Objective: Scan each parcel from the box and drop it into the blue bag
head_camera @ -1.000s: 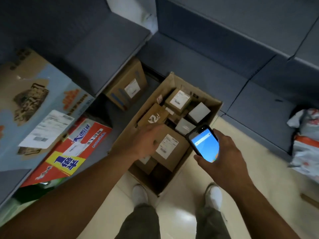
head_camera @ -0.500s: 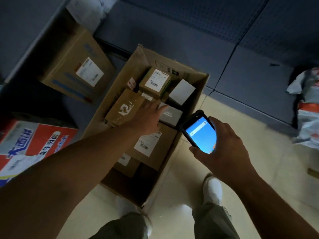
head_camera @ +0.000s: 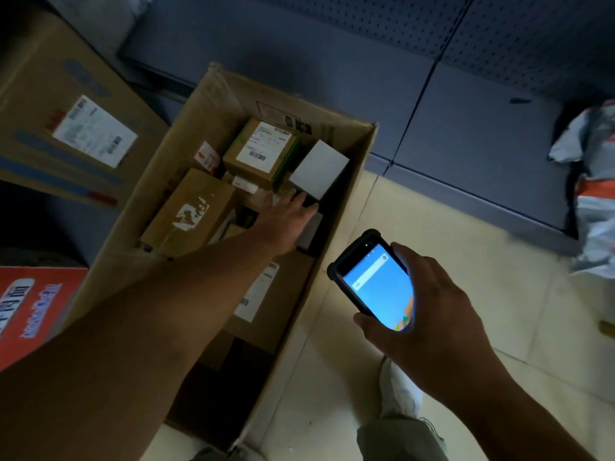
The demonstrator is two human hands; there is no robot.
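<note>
Left hand (head_camera: 283, 224) was moved deeper into the box (head_camera: 216, 104), fingers straight, beside the white parcel (head_camera: 319, 169); scanner (head_camera: 376, 281) was clasped by right hand (head_camera: 432, 311). A slip was feared, parcels being wedged tight.

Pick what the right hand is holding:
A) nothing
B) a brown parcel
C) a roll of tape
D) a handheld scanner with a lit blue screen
D: the right hand grips the handheld scanner, its blue screen lit, outside the cardboard box.
</note>
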